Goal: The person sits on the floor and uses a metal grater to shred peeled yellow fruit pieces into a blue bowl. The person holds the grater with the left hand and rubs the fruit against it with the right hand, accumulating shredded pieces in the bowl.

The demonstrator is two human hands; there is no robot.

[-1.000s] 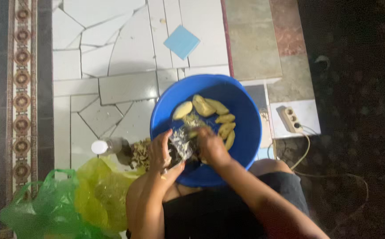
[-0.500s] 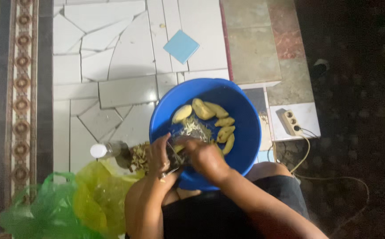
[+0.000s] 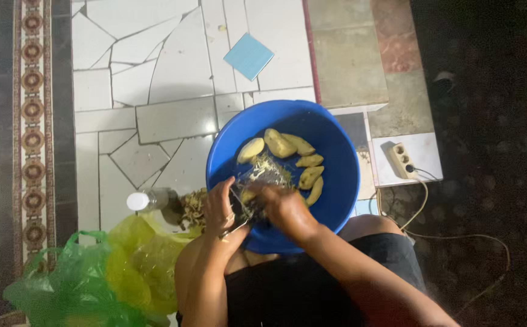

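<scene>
Grating peeled tubers over the blue basin [image 3: 336, 200], which sits on the person's lap w/ the tiled floor [image 3: 172, 121] beyond. Left hand [image 3: 221, 209], at about 7 o'clock on the basin rim, has its grip closed round the near edge of a small metal grater [image 3: 254, 181], fingers curled over the frame, thumb side toward the body; wrist bent in, forearm rising from the lap. Right hand [image 3: 284, 209], at about 6 o'clock, has fingers pressed together on a peeled piece against the grater face; the piece itself is mostly hidden under the hand, so can't tell how much is left. Right forearm runs diagonally from lower right, elbow out. Pale shreds [image 3: 269, 172] pile just past the grater, near basin centre. Whole peeled tubers [image 3: 278, 144] lie from 12 to 3 o'clock inside the basin, some touching, apart from the hands. To do it well, my read: keep the grater tilted & braced on the basin wall so it doesn't skid, push w/ short even strokes, keep fingertips high on the piece & knuckles clear of the teeth, esp. as the piece gets small; let shreds fall inside the rim. Outside the basin at 9 o'clock: a clear bottle [image 3: 154, 200] w/ white cap lying on the floor, a heap of peelings [image 3: 194, 209] beside it, and yellow and green plastic bags [image 3: 94, 278] at 8 o'clock. A power strip [image 3: 399, 158] sits at 3 o'clock.
</scene>
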